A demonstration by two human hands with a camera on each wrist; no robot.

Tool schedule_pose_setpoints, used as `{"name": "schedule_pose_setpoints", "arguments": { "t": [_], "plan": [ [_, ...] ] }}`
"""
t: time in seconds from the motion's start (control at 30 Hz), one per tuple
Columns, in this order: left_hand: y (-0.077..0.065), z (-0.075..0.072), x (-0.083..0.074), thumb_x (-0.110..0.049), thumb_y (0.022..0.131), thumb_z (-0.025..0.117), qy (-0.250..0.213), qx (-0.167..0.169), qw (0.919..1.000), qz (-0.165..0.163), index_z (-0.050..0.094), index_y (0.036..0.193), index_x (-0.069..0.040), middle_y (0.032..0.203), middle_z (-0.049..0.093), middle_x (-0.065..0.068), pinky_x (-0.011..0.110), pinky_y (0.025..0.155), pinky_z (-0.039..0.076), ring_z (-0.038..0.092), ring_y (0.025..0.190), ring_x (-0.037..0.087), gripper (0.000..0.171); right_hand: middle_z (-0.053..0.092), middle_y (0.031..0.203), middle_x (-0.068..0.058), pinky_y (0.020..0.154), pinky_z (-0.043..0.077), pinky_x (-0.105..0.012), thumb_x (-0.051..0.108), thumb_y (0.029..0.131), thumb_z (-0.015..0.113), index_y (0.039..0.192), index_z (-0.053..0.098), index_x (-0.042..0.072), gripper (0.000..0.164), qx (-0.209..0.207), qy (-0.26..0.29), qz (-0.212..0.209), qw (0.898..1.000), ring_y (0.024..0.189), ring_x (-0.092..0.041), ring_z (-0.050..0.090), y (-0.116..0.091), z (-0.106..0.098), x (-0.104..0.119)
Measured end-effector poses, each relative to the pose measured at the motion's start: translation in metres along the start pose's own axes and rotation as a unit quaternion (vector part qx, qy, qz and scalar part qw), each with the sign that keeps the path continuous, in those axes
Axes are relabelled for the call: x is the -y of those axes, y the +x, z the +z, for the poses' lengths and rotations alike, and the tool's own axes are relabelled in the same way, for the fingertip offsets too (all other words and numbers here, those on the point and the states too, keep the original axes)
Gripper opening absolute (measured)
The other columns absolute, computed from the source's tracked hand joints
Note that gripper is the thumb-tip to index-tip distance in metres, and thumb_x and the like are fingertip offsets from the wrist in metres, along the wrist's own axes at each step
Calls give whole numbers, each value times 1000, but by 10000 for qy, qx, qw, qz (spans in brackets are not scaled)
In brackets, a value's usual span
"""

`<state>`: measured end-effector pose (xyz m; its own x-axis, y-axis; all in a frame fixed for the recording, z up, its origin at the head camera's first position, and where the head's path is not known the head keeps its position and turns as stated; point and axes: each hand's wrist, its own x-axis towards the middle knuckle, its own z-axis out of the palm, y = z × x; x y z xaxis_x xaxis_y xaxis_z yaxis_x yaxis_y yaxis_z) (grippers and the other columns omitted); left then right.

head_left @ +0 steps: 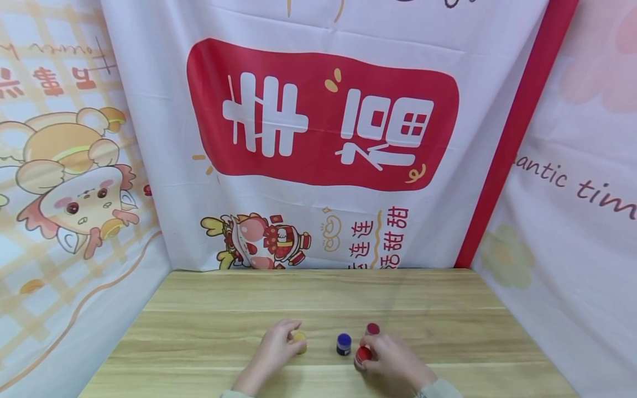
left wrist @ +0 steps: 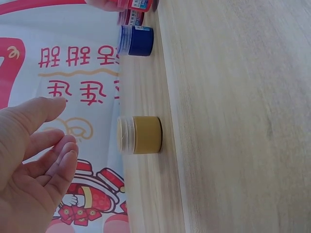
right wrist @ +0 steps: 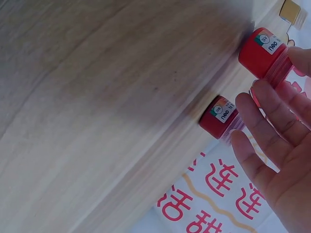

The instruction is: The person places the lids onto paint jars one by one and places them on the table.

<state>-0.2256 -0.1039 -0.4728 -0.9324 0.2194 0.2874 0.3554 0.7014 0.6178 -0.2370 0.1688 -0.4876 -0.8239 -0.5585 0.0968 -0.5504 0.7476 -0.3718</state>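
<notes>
A small jar of yellow-ochre paint (left wrist: 147, 135) with a clear lid stands upright on the table. My left hand (head_left: 273, 348) is beside it, fingers loosely bent; a gap separates them from the jar in the left wrist view. Between the hands stands a blue paint jar (head_left: 344, 344). My right hand (right wrist: 282, 131) pinches a bright red paint jar (right wrist: 260, 51) by its lid, thumb on one side and fingers on the other. Just behind, a darker red paint jar (head_left: 372, 329) stands near that hand's other fingers, partly hidden by the hand in the head view.
All the jars are on a wood-grain table (head_left: 209, 309). A white cloth with a red printed panel (head_left: 323, 116) hangs at its back edge. Printed cloths also hang along the left (head_left: 64, 221) and right (head_left: 562, 265) sides.
</notes>
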Motion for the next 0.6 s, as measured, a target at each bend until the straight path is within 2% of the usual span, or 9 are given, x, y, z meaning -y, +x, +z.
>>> {"name": "schedule_pose_setpoints", "arguments": {
  "t": [0.33, 0.6],
  "plan": [
    [-1, -2, 3, -31, 69, 64, 69, -45, 10000, 12, 54, 106, -4, 102, 53, 8, 28, 64, 44, 52, 77, 17, 47, 43, 59, 14, 42, 30, -18, 36, 70, 61, 86, 56, 21, 22, 22, -209, -45, 9998, 48, -1, 37, -1, 2, -3],
    [-3, -5, 5, -19, 70, 64, 230, -132, 9996, -72, 52, 107, -1, 103, 51, 12, 31, 64, 45, 52, 79, 22, 43, 45, 65, 16, 46, 33, -19, 37, 69, 61, 96, 56, 15, 35, 8, -142, 19, 9999, 52, 0, 40, -2, 4, -5]
  ]
}}
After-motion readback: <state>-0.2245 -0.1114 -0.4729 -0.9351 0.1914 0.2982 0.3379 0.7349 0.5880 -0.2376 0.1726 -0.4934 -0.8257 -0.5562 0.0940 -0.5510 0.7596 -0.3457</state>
